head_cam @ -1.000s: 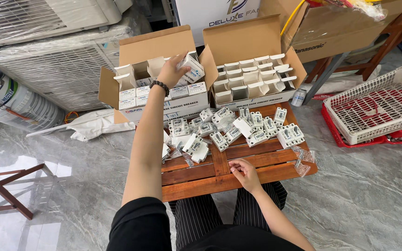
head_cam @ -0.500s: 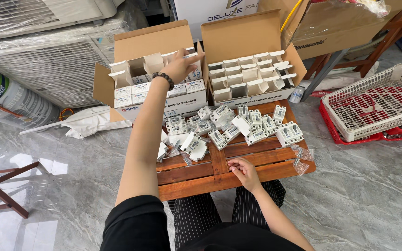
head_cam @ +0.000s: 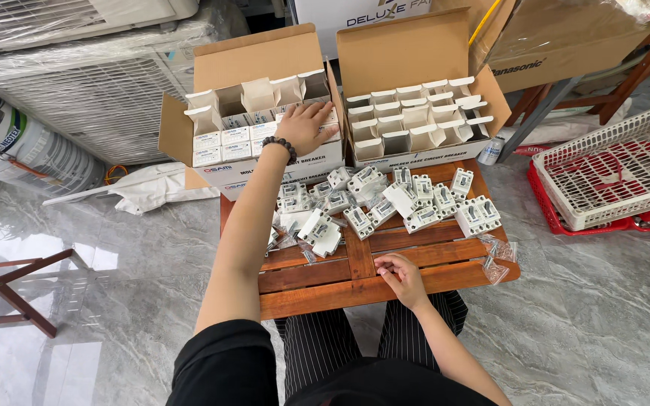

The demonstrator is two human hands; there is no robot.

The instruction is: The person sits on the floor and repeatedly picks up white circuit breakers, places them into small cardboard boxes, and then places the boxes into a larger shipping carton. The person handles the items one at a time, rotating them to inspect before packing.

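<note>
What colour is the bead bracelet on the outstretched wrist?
Dark, nearly black beaded bracelet on the left wrist, head view.

Left arm fully extended forward, elbow straight, black short sleeve, dark bead bracelet at wrist. Left hand [head_cam: 306, 126] flat, palm down, fingers spread. Right arm bent, forearm angled in toward body. Right hand [head_cam: 399, 275] resting low, fingers loosely curled, knuckles up.

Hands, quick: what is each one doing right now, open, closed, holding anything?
Left hand: open, flat on small boxes in the left carton.
Right hand: loosely curled on the table, holding nothing visible.
</note>
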